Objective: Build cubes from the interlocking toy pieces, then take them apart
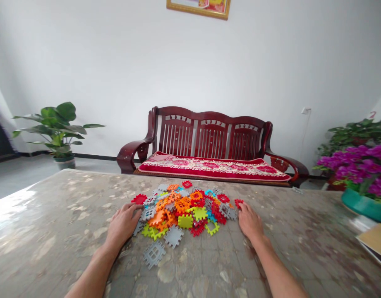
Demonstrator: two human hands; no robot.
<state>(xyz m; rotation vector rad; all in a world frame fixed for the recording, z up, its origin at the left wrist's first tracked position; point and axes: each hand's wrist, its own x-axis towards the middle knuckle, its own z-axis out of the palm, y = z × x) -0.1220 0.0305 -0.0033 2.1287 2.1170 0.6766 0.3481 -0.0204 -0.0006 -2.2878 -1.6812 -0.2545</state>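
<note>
A heap of flat interlocking plastic tiles (185, 209) in orange, red, grey, green and blue lies on the stone-patterned table (53, 231). My left hand (123, 223) rests palm down against the heap's left side, fingers stretched over grey tiles. On the heap's right edge lies my right hand (250, 221), also flat, its fingertips touching a red tile (238, 203). Neither hand grips anything. One grey tile (154, 253) sits apart, nearest to me.
A dark red wooden bench (209, 142) with a red floral cushion stands behind the table against the white wall. A leafy plant (58, 128) is at the back left. Purple flowers in a teal pot (362, 205) sit at the table's right, beside a tan book (376, 240).
</note>
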